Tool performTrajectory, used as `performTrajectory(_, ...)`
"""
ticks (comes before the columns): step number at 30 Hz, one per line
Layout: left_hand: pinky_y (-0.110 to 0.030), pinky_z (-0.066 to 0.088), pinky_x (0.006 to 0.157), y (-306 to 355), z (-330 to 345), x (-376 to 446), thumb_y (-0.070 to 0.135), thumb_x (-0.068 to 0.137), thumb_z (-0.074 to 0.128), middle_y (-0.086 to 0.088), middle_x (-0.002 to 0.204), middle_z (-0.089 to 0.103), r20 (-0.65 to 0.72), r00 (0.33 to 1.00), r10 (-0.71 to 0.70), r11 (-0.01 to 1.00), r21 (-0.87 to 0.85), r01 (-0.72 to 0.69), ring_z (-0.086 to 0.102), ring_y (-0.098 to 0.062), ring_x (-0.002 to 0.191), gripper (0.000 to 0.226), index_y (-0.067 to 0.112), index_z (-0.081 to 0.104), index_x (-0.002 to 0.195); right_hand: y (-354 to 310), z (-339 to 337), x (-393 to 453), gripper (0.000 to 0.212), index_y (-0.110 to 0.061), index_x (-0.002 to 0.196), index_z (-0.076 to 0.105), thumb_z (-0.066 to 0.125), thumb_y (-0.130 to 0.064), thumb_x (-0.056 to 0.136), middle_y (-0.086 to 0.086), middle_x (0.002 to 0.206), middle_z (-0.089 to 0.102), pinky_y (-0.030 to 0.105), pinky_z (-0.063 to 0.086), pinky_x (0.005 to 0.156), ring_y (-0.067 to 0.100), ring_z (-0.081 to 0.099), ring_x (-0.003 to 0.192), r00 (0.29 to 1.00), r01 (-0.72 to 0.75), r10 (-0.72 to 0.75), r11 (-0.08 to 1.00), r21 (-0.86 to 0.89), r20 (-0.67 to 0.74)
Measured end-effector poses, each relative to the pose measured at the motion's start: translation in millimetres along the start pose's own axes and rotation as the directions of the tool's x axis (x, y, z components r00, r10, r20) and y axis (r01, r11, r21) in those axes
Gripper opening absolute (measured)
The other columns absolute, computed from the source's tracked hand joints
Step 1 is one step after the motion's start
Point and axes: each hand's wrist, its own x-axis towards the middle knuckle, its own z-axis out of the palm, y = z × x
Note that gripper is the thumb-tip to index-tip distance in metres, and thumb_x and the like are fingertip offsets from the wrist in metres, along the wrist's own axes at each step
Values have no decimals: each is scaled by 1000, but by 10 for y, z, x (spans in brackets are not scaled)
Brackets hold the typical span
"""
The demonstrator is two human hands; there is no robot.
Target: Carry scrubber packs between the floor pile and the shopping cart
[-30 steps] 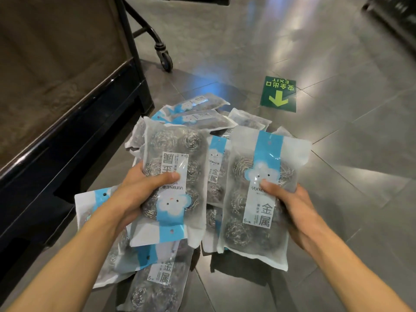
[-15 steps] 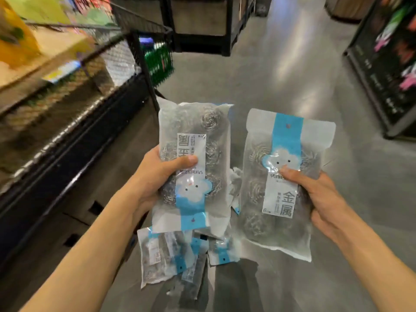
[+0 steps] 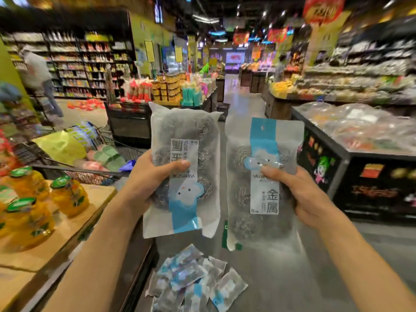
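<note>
My left hand grips a clear pack of steel-wool scourers, held upside down with its blue stripe at the bottom and my thumb across the white label. My right hand grips a second scourer pack, upright, thumb pressed on the cloud logo. Both packs are raised side by side at chest height, a small gap between them. Down on the grey floor lies a heap of several more scourer packs.
A display stand with orange juice bottles on cardboard sits at the left. A wire basket holds a yellow bag and slippers. A black display bin with bagged goods stands right. The aisle runs ahead; a person stands far left.
Both hands rose with their packs while the view lifted from the floor to the shop aisle. The heap of packs on the floor now lies well below the hands.
</note>
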Motion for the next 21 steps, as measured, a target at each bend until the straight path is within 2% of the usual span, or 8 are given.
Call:
performTrajectory(2,-37,62,72,142,-23,-8,11,81,81,-8,102,80,14,1000,22,1000,-2,-22,78,-27,91,37,12,71,117,-186,31,-38,34,-13,112,73,74,-16,79,8,98,81,26,61,62,18,78,81,1000,28,-28,1000,6,-15)
performTrajectory(6,-35,62,68,260,-123,-35,12,80,82,-8,101,80,50,997,51,999,-20,-50,78,-27,90,38,13,71,116,-402,106,-97,26,-16,109,75,75,-15,83,9,100,80,30,64,67,21,78,83,996,62,-63,998,-20,-62)
performTrajectory(10,-37,62,71,332,-289,-23,13,79,82,-9,104,80,58,996,74,996,-50,-71,78,-29,93,41,12,71,118,-550,224,-125,28,-17,107,75,75,-17,79,8,100,80,30,64,68,22,78,87,989,114,-117,993,-34,-92)
performTrajectory(14,-38,62,70,364,-516,-34,13,77,83,-10,104,80,33,995,90,993,-84,-87,78,-29,91,43,11,70,118,-597,434,-119,28,-17,109,74,74,-15,81,6,100,81,29,63,66,20,78,86,986,143,-144,989,-24,-79)
performTrajectory(18,-46,61,80,347,-809,-109,18,69,87,-11,106,79,-2,997,71,994,-82,-71,77,-34,95,55,11,69,120,-519,760,-59,31,-17,109,73,75,-15,78,7,97,81,30,63,64,21,79,83,991,127,-127,992,7,-33)
performTrajectory(21,-41,63,75,363,-1081,-234,14,71,86,-9,101,80,-82,995,61,995,-76,-67,78,-30,91,48,12,70,115,-437,1081,9,33,-13,111,72,75,-14,79,10,98,80,28,62,62,22,79,82,994,107,-107,994,-5,39)
